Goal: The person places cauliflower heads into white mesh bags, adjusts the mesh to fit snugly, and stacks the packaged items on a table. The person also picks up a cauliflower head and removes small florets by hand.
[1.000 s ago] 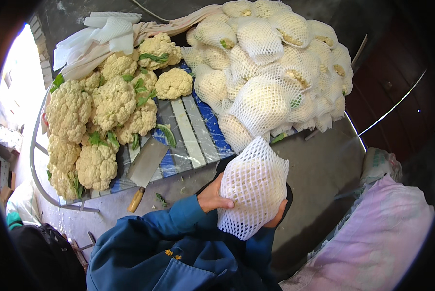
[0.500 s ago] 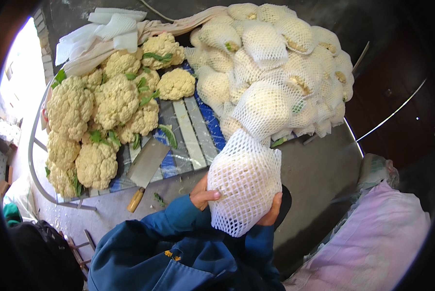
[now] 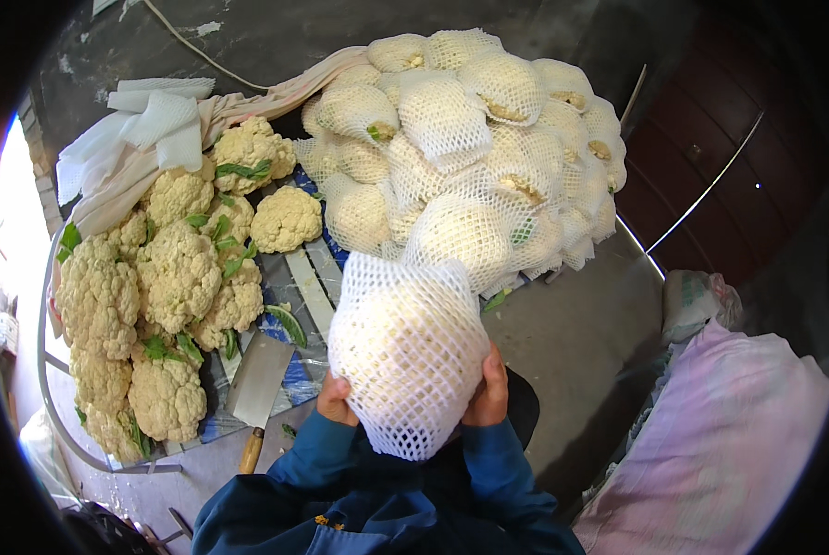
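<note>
Between my two hands is a cauliflower in a white foam net sleeve (image 3: 410,356), held up over the table's front edge. My left hand (image 3: 338,400) grips its left side low down, the thumb on the net. On the opposite side my right hand (image 3: 488,390) is closed against it, with part of its fingers behind the net. Just beyond it lies a heap of netted cauliflowers (image 3: 442,125). Bare cauliflowers (image 3: 179,277) with some green leaves are piled on the left. A cleaver (image 3: 261,379) rests near the table's front edge, its wooden handle toward me.
Empty white foam nets (image 3: 160,125) lie on a beige cloth (image 3: 266,92) at the back left. The striped table (image 3: 308,282) has a curved metal rail (image 3: 49,370) at its left. A large pinkish sack (image 3: 711,444) stands at the right. A loose leaf (image 3: 287,324) lies by the cleaver.
The netted cauliflower has come up nearer to me and tilted, so its rounded top shows more. Both hands still hold it. The whole view has shifted, with the table lower and further left.
</note>
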Demonstrator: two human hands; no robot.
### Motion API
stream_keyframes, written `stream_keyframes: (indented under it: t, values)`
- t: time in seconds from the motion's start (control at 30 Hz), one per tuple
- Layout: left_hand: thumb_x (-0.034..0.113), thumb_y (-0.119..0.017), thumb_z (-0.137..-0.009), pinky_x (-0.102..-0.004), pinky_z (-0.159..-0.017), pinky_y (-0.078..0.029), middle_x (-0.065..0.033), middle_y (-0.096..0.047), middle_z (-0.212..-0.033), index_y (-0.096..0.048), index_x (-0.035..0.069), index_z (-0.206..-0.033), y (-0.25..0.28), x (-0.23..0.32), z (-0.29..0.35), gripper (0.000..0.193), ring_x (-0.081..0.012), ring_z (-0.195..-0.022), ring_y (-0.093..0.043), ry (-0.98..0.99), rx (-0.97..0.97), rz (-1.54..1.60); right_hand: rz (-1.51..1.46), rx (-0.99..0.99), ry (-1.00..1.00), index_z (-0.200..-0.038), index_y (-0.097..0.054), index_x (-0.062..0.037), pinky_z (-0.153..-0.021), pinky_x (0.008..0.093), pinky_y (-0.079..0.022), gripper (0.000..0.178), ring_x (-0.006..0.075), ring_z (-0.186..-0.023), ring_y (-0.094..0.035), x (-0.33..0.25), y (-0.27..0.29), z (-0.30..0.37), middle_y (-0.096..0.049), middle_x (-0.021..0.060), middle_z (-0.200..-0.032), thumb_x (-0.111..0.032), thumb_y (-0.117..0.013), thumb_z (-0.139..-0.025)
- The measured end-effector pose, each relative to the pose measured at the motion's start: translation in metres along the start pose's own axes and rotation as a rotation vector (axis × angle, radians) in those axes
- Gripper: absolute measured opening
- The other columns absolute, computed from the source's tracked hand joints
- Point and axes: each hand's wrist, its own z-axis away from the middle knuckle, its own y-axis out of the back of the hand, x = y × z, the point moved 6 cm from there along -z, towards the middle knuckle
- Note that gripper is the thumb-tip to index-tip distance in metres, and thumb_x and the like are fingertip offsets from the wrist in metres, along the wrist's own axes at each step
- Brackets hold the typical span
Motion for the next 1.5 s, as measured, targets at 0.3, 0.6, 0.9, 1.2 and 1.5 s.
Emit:
stream_keyframes:
  t: [0.3,0.6,0.9,1.2,1.5]
  values:
    - [0.033,-0.071,-0.088,-0.0498,-0.112,-0.045,-0.0196,-0.048,-0.151,-0.033,0.000,-0.154,-0.015,0.047,-0.054,0.083,-0.0361,-0.134,-0.053,-0.196,-0.046,0.050,-0.028,0.070,-0.122,-0.146,-0.041,0.0034,-0.096,0.0501,-0.054,0.059,0.0394,-0.119,-0.062,0.014,0.034,0.004,-0.056,0.0260,-0.134,-0.037,-0.053,-0.104]
    - [0.030,-0.062,-0.095,-0.0543,-0.114,-0.042,-0.0205,-0.047,-0.152,-0.034,0.001,-0.153,-0.044,0.144,-0.182,0.071,-0.0392,-0.136,-0.050,-0.496,-0.026,-0.040,0.073,0.447,-0.277,-0.130,-0.055,-0.0003,-0.088,0.0466,-0.058,0.042,0.0362,-0.104,-0.069,0.043,0.161,0.080,-0.067,0.0203,-0.114,-0.032,-0.056,-0.103]
    - [0.027,-0.066,-0.094,-0.0500,-0.104,-0.051,-0.0156,-0.059,-0.139,-0.048,0.004,-0.145,-0.088,0.230,-0.357,0.059,-0.0349,-0.123,-0.060,-0.579,-0.079,-0.034,0.075,0.675,-0.333,-0.123,-0.057,-0.0002,-0.084,0.0473,-0.060,0.042,0.0363,-0.098,-0.070,0.053,0.195,0.096,-0.068,0.0205,-0.106,-0.035,-0.064,-0.099]
    - [0.029,-0.077,-0.087,-0.0464,-0.094,-0.055,-0.0122,-0.064,-0.131,-0.058,0.005,-0.136,-0.115,0.225,-0.507,0.058,-0.0316,-0.114,-0.064,-0.616,0.067,-0.046,0.017,0.597,-0.369,-0.134,-0.055,0.0000,-0.091,0.0510,-0.059,0.047,0.0371,-0.104,-0.070,0.067,0.198,0.094,-0.069,0.0226,-0.116,-0.030,-0.066,-0.100]
    - [0.043,-0.075,-0.087,-0.0430,-0.089,-0.056,-0.0120,-0.065,-0.131,-0.058,0.006,-0.136,-0.107,0.221,-0.546,0.064,-0.0291,-0.110,-0.066,-0.448,0.281,-0.379,0.082,0.636,-0.366,-0.134,-0.056,0.0002,-0.090,0.0485,-0.059,0.050,0.0344,-0.103,-0.070,0.062,0.179,0.088,-0.070,0.0192,-0.114,-0.032,-0.067,-0.098]
